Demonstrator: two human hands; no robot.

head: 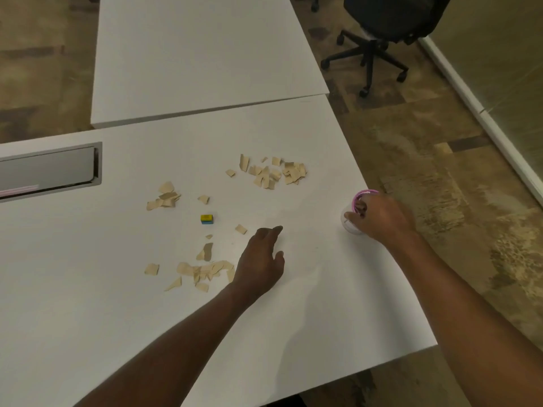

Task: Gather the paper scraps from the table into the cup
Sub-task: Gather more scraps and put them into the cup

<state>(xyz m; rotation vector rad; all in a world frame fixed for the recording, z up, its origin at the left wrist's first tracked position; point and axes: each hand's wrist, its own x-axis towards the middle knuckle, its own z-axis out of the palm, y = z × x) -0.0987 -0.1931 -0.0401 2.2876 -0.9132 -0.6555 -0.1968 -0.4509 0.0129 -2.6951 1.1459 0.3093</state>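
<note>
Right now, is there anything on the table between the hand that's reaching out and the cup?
No. In the head view the white table is bare between the left hand and the cup, which the right hand is gripping.

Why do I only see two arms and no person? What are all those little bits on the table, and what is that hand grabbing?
The camera sits on the person's head and looks down, so you only see their arms. This is the only picture. On the white table lie torn tan paper scraps in a few piles, plus a small yellow and blue block. The right hand holds a cup with a pink rim near the table edge. The left hand is open and holds nothing, next to the nearest scraps.
</note>
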